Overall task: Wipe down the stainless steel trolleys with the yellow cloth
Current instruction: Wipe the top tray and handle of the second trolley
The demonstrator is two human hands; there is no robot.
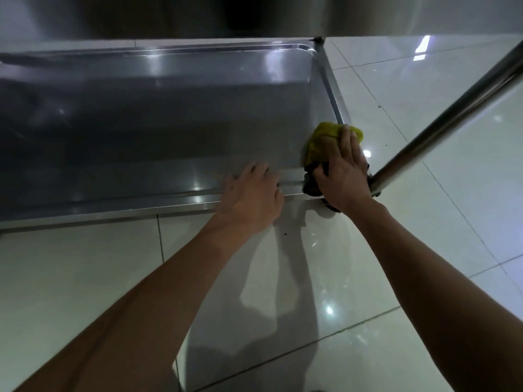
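Note:
The stainless steel trolley's bottom shelf (158,114) lies low over the floor, seen from above. The yellow cloth (319,142) sits bunched at the shelf's near right corner. My right hand (341,174) lies on top of the cloth with its fingers spread flat, pressing it onto the corner. My left hand (252,193) rests on the shelf's near rim, just left of the cloth, with fingers bent over the edge. The corner itself is hidden under the cloth and hand.
A steel upright tube (450,114) rises from the near right corner toward the upper right. The underside of an upper shelf (198,12) fills the top of the view. Glossy pale floor tiles (410,292) surround the trolley. A dark caster (329,206) shows under the corner.

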